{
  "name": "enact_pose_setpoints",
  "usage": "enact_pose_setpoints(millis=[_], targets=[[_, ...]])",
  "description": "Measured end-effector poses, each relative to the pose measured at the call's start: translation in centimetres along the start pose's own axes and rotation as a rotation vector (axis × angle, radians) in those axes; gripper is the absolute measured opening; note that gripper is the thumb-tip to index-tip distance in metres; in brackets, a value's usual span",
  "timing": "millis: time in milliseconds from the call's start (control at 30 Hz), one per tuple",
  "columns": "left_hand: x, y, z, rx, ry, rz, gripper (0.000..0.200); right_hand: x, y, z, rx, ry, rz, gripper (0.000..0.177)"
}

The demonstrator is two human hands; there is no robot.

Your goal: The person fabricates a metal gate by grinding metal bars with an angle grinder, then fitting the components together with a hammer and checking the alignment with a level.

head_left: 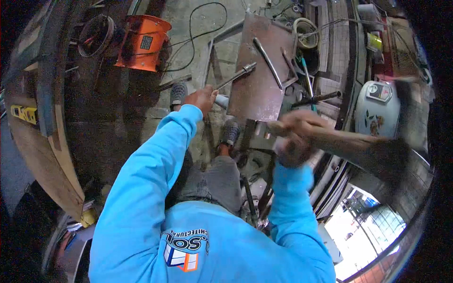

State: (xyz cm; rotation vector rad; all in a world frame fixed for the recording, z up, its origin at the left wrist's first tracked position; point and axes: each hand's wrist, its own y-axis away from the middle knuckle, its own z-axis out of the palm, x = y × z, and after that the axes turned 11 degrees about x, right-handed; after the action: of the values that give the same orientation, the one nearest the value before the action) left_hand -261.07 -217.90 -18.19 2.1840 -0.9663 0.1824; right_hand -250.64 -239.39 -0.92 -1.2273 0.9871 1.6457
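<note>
My left hand point(202, 100) is closed around a metal rod point(231, 80) with a thicker, socket-like end. That end lies over a worn brownish metal plate point(257, 99). My right hand point(302, 134), smeared by motion, grips a hammer by its wooden handle point(347, 141). The dark, blurred hammer head point(394, 162) is out to the right, apart from the plate. Across the plate lies a shiny metal bar point(268, 62). An angled metal piece point(289, 68) rests at its right edge.
An orange drum-shaped blower point(144, 43) stands at the back left, near a black cable point(191, 35) on the floor. A pale case with a flower print point(377, 111) sits at right. A yellow spirit level point(23, 114) lies far left. My feet are below the plate.
</note>
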Motion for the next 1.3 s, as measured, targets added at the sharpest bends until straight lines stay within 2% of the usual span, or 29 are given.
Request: enact_pose_setpoints(millis=[100, 133, 200, 267, 300, 400, 467, 533, 600, 667, 700, 800, 833, 933, 1067, 1133, 1233, 1300], targets=[[-1.1, -0.3, 1.9, 0.015, 0.003, 0.001, 0.047, 14.8, 0.2, -4.9, 0.083, 1.461, -0.023, 0.031], [-1.6, -0.2, 2.8, 0.028, 0.017, 0.014, 0.047, 15.2, 0.5, -5.9, 0.052, 1.387, 0.114, 0.042], [-1.7, -2.4, 1.6, 0.115, 0.032, 0.062, 0.045, 11.4, -0.3, -6.1, 0.082, 1.22, 0.113, 0.049], [-1.8, -1.3, 1.6, 0.113, 0.034, 0.122, 0.043, 3.8, -1.0, -2.2, 0.145, 1.15, 0.223, 0.046], [-1.6, -1.3, 1.6, 0.127, -0.002, 0.12, 0.04, 2.9, -0.7, -2.4, 0.17, 0.959, 0.182, 0.04], [-1.7, -1.1, 1.9, 0.126, -0.029, 0.118, 0.04, 9.5, -1.2, -4.7, 0.18, 0.974, -0.378, 0.038], [-1.8, -1.3, 1.9, 0.129, -0.037, 0.123, 0.039, 13.9, -1.0, -6.2, 0.123, 1.122, -0.305, 0.039], [-0.8, -0.9, 0.8, 0.109, -0.053, 0.118, 0.039, 15.3, -1.3, -6.0, -0.033, 1.389, 0.231, 0.044], [0.0, -1.0, -0.5, 0.073, -0.091, 0.086, 0.038, 13.9, -1.2, -5.5, 0.025, 1.293, 0.282, 0.044], [-1.1, 0.6, 0.8, 0.212, -0.084, 0.175, 0.032, 11.7, 3.6, -6.1, 0.074, 1.24, 0.4, 0.044], [-1.2, -0.8, 0.5, 0.328, -0.082, 0.244, 0.029, 11.8, 3.8, -5.6, 0.109, 1.207, 0.403, 0.042], [-3.0, -1.5, 2.3, 0.496, -0.203, 0.387, 0.023, 15.2, 5.2, -9.0, 0.047, 1.333, 0.44, 0.042], [-3.9, -2.0, 3.1, 0.532, -0.064, 0.322, 0.021, 15.5, 5.6, -9.2, 0.046, 1.339, 0.445, 0.041], [-3.4, -1.6, 1.7, 0.21, -0.148, 0.306, 0.04, 14.6, 5.9, -8.4, 0.057, 1.287, 0.477, 0.041], [-1.5, -1.2, 0.9, 0.125, -0.174, 0.262, 0.046, 13.9, 5.5, -9.0, 0.03, 1.275, 0.505, 0.044], [-2.3, -2.0, 2.0, 0.052, -0.157, 0.234, 0.047, 9.4, 4.4, -6.1, 0.028, 1.229, 0.524, 0.043], [-1.8, -1.2, 1.4, 0.062, -0.149, 0.245, 0.048, 3.3, 3.7, -3.6, 0.121, 0.944, 0.207, 0.043], [-1.3, -0.9, 0.8, 0.018, -0.154, 0.218, 0.047, 1.3, 2.8, -2.9, -0.016, 0.42, 0.027, 0.042]])
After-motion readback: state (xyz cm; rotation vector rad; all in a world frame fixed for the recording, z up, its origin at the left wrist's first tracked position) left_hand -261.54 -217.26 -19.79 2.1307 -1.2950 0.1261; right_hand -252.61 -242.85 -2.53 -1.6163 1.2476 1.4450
